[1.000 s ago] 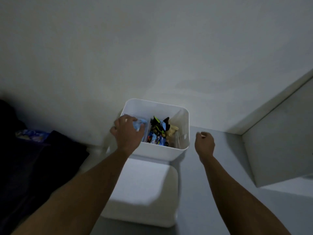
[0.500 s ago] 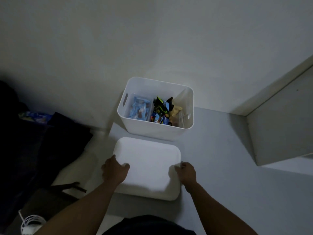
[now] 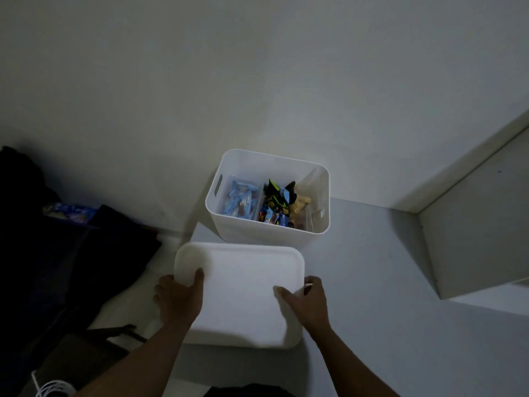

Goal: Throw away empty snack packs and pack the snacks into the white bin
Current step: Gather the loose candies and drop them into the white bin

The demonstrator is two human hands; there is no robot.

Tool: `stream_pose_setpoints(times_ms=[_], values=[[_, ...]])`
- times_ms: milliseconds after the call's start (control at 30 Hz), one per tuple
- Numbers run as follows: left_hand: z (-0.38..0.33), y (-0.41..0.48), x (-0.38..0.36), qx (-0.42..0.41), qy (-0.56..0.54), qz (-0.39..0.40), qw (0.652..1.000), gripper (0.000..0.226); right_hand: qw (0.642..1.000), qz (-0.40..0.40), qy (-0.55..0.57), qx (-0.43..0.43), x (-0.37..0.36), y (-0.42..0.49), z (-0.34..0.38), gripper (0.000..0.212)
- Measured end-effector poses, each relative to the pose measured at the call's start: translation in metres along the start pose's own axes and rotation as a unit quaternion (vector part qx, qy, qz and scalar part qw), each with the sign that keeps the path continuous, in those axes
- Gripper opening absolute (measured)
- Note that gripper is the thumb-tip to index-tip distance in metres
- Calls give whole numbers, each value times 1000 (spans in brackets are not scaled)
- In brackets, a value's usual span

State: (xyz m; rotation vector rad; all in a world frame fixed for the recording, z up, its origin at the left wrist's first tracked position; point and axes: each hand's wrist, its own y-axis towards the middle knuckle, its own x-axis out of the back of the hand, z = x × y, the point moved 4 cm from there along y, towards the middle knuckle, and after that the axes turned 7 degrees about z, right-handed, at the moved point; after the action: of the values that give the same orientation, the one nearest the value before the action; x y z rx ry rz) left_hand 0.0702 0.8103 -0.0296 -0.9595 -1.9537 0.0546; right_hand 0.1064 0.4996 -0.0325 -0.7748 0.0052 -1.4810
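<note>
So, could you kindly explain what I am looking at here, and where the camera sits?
There is no machine: a person works with bare hands, and the view comes from a camera worn on the head, looking down. The left hand and right hand each grip an edge of a flat white lid, thumbs on top. Beyond it stands the open white bin on a grey surface, holding blue snack packs at its left and darker mixed packs at its right. Dark fabric lies at the left.

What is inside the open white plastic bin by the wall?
The white bin holds light blue snack packs at the left, dark green-and-yellow packs in the middle, a yellowish pack and clear plastic at the right. They hide its bottom and anything beneath.
</note>
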Motion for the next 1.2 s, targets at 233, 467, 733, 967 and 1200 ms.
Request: stream_pose_setpoints(times_ms=[233,467,733,967,1200], values=[[-60,-13,21,-138,-144,-77,977,79,977,-142,59,148,27,-21,44,64],[-150,-4,45,-297,-172,-78,936,64,940,-229,104,230,78,4,118,52],[-212,65,26,-274,-62,118,952,74,976,-112,73,169,109,84,159,29],[-221,79,18,-275,-6,118,954,74,982,-106,96,122,98,122,150,21],[-215,93,5,-296,-46,161,940,72,985,-125,36,111,90,148,144,11]])
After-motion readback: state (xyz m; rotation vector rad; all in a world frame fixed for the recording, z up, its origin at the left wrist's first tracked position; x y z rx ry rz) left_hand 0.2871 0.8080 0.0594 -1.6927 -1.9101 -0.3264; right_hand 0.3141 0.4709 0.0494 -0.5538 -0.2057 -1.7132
